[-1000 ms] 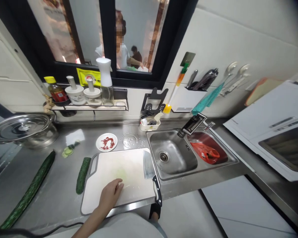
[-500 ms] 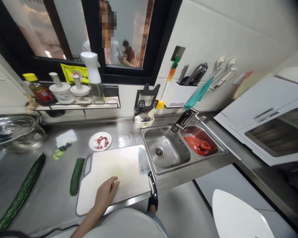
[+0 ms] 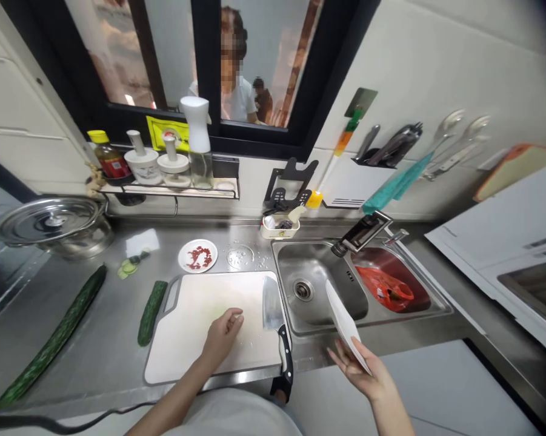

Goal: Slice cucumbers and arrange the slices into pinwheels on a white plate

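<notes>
My left hand (image 3: 224, 333) hovers over or rests on the white cutting board (image 3: 191, 339), its fingers curled together; whether anything small is between them is hidden. A white plate (image 3: 343, 318), tilted nearly on edge, is gripped at its lower end by my right hand (image 3: 361, 366), beside the left sink basin. The knife (image 3: 273, 303) lies on the board's right side, its black handle over the edge. Left of the board is a short cucumber piece (image 3: 152, 313). A small white plate (image 3: 188, 257) with red bits stands behind the board.
A long cucumber (image 3: 57, 336) lies at the left, near cucumber slices (image 3: 128, 268) and a lidded steel pot (image 3: 79, 233). The double sink (image 3: 300, 324) holds a red bag (image 3: 386, 289). Above it juts a faucet (image 3: 359, 233). A person (image 3: 243, 97) shows in the window.
My right hand has come into view holding the white plate, which has moved left from the lower right to the sink's front. The camera view has shifted; my left hand stays over the board.
</notes>
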`<state>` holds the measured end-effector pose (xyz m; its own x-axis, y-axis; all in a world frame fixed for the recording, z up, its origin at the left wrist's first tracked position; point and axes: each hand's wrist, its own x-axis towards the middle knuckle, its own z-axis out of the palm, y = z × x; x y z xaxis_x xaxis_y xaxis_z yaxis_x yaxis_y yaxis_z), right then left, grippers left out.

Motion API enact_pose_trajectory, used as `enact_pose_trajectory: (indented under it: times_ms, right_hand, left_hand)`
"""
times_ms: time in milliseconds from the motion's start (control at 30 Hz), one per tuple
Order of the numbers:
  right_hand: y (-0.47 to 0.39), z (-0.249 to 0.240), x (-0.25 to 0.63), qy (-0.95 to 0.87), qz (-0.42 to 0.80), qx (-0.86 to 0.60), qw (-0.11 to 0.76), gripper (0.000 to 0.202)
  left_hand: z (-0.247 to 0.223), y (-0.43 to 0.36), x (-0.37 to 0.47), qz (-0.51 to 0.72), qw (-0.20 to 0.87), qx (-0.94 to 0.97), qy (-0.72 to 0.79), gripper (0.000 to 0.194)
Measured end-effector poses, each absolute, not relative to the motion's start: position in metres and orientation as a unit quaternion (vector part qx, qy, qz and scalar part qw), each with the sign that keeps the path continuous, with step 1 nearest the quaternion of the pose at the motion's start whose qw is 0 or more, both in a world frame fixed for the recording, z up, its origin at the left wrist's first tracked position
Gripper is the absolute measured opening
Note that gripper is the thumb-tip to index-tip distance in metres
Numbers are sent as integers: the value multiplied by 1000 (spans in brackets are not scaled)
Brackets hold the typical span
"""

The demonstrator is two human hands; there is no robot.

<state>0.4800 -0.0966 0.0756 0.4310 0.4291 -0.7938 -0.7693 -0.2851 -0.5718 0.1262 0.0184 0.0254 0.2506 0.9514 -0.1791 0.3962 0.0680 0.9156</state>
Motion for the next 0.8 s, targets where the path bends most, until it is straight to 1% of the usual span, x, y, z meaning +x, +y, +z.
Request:
enact_pose_trajectory:
  times_ms: [67,133,300,500,667,800]
  right_hand:
    - [-73,74,466,184,525,-572,602,23]
    - [-58,75,454,195,540,-561,596,23]
    - [-34,73,435,144,568,-616,527,15]
    - [0,74,411,86,591,-658,460,18]
    - [25,78,387,53,609,-668,424,20]
    - [38,72,377,8,613,-658,437,21]
  left_hand:
    - [27,18,133,296,510,600,540,41]
    - [28,17,137,309,529,581,536,40]
    - [39,24,146,336,607,506,512,44]
    - [65,40,153,335,721,397,459,61]
    - [78,49,149,349,743,360,444,67]
    - [79,52,145,375,731,349,450,65]
